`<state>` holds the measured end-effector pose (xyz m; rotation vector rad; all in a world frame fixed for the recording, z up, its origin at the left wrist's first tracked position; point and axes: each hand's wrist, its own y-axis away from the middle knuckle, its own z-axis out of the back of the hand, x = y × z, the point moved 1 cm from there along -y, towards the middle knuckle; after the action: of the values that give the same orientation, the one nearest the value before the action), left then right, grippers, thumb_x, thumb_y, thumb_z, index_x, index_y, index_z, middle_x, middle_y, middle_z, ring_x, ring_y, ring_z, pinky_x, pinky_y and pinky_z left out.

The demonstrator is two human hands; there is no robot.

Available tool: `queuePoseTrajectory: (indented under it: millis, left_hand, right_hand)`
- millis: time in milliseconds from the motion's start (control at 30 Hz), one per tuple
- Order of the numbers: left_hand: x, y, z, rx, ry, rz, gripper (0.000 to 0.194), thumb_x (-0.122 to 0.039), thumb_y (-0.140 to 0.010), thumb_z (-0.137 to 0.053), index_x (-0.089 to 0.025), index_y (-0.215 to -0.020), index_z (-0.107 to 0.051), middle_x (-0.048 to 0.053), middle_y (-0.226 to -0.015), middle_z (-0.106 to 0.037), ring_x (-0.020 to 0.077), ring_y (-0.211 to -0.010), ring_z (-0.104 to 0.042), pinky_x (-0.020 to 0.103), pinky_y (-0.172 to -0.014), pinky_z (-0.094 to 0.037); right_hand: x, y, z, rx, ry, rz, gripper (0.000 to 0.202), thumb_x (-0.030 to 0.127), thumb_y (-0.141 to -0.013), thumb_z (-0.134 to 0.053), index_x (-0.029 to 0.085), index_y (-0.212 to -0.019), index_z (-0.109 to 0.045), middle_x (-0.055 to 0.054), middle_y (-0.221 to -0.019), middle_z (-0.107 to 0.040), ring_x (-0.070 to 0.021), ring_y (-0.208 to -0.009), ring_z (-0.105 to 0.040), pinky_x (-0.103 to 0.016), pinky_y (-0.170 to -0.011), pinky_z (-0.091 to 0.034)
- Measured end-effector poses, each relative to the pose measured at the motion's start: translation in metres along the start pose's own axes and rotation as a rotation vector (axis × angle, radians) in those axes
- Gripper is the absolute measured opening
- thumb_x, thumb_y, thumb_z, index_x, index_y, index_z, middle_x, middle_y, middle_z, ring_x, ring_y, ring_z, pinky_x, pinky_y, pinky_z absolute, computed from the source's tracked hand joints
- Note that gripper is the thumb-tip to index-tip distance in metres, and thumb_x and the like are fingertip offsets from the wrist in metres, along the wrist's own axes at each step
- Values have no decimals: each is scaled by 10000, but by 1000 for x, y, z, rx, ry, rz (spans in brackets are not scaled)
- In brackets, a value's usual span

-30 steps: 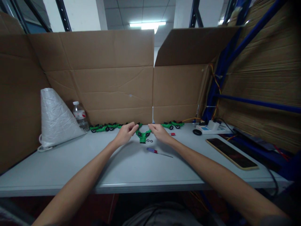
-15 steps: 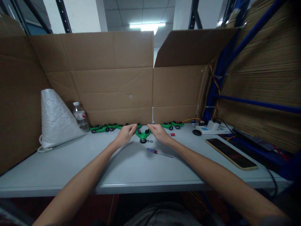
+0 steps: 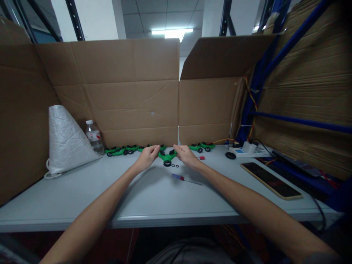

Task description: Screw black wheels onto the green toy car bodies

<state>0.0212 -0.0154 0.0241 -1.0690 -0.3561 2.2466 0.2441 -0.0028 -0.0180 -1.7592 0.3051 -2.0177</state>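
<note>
Between my hands is a green toy vehicle point(image 3: 167, 157) with black parts and a black wheel at its near end. My left hand point(image 3: 149, 157) pinches its left side with closed fingers, and my right hand point(image 3: 186, 155) grips the right side the same way. The far part of the toy is hidden behind the fingers. Two small black rings point(image 3: 175, 166) lie on the table just right of the wheel. Closer to me lies a screwdriver point(image 3: 187, 179) with a clear purple-and-red handle, its shaft pointing right.
Several green toy vehicles point(image 3: 118, 151) line the back of the white table point(image 3: 82, 198), before a cardboard wall. A silvery bag point(image 3: 67, 143) and a water bottle point(image 3: 94, 136) stand left. To the right are a phone point(image 3: 271, 180), a power strip point(image 3: 249, 149) and a black disc point(image 3: 230, 155).
The toy has tilted slightly in my hands, so its near wheel shows a little differently. Both hands keep their hold in nearly the same place.
</note>
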Motion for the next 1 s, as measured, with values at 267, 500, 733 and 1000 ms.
queuePoseTrajectory:
  millis: [267,500,733,1000]
  left_hand:
    - [4,-2,-2,19,66,33,553,-654,-1017,-386,-213,-692,-464,-32,-527,-469,136,-513,-410,279,-538,-310]
    - [8,-2,-3,18,138,56,575,-711,-986,-416,-213,-703,-465,-35,-535,-473,126,-498,-418,272,-519,-324]
    - [8,-1,-9,59,304,107,529,-700,-976,-479,-209,-781,-485,-42,-534,-520,114,-469,-474,254,-513,-371]
    - [7,-3,-13,103,453,165,536,-731,-919,-560,-196,-928,-537,-52,-563,-534,119,-443,-516,234,-448,-364]
  right_hand:
    - [0,0,-5,-40,-144,-118,587,774,-794,-615,252,-680,-369,74,-531,-305,-85,-455,-225,-259,-452,-127]
    - [3,3,-9,-61,-223,-169,540,705,-774,-655,248,-691,-379,82,-547,-322,-75,-459,-227,-247,-457,-150]
    - [-4,0,-3,-50,-102,-107,555,743,-820,-591,253,-681,-371,75,-530,-312,-88,-447,-228,-258,-446,-126]
    - [-5,1,-7,-32,-85,-65,590,780,-812,-589,255,-670,-362,74,-547,-287,-98,-476,-226,-258,-457,-151]
